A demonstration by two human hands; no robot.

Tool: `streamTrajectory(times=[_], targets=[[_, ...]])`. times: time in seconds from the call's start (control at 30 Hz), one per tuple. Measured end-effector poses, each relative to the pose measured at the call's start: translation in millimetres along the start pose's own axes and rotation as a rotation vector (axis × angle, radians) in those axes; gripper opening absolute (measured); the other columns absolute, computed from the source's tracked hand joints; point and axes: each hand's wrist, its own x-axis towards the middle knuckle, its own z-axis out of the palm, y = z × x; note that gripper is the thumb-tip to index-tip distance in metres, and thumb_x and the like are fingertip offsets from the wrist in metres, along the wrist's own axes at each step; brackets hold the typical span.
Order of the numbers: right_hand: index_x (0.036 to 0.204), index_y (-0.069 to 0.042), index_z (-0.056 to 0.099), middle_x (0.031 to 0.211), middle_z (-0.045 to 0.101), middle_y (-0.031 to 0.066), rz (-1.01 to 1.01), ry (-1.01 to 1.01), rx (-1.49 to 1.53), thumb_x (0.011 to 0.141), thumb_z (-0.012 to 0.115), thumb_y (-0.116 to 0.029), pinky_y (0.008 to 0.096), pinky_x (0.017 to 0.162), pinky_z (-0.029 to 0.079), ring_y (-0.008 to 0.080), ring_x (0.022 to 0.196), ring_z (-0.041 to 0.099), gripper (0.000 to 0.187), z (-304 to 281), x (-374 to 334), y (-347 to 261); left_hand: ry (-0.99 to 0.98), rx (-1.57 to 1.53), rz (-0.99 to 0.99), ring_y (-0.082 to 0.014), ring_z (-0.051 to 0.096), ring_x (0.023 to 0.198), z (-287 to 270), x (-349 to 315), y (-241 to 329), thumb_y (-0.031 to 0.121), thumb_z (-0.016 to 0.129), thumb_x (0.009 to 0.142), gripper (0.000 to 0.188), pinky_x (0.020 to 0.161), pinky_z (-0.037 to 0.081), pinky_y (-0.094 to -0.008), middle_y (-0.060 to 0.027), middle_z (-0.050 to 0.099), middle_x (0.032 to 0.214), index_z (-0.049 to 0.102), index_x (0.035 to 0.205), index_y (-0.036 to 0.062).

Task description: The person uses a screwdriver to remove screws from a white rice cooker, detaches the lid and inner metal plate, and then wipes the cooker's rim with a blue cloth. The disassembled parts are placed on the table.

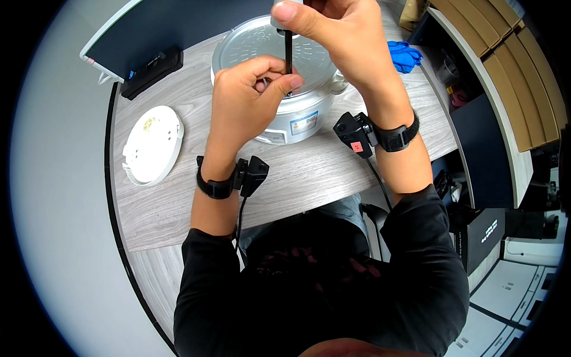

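Partly cut off above, the right hand (351, 41) clasps the pale handle of a black-shafted tool (288, 53). At the shaft's lower end, the left hand (238, 101) curls inward, hiding the tip; I cannot tell whether it grips anything. Beneath both hands, a silver round appliance (282, 122) is partly covered. A white round cover (154, 146) lies left of the left hand, blue cloth (404, 56) right of the right.

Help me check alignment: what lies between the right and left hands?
In the head view, a black shaft runs from the right hand down to the left hand.
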Motion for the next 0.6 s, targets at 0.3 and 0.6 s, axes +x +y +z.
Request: streamTrajectory(times=[0.3,0.6], targets=[[0.12,0.003,0.06,0.102,0.071,0.0055,0.075,-0.012,0.152,0.098,0.066,-0.008,0.0214,0.082,0.051,0.008,0.091,0.063,0.025,2.2,-2.8,-12.3,-0.035,-0.131,-0.011,-0.0069,0.065,0.065,0.0,-0.4,-2.6,0.007,0.074,0.09,0.01,0.058,0.048,-0.0197,-0.0057,0.076,0.078,0.074,0.097,0.001],[0.098,-0.004,0.056,0.084,0.061,-0.0027,0.015,-0.073,0.065,0.091,0.074,-0.004,0.0172,0.069,0.046,0.0011,0.076,0.054,0.02,-4.0,0.1,-8.8,0.017,-0.023,-0.015,-0.0015,0.055,0.059,0.2,0.5,1.8,0.008,0.081,0.082,0.012,0.054,0.041,-0.0172,0.0008,0.069,0.068,0.074,0.089,0.0014]])
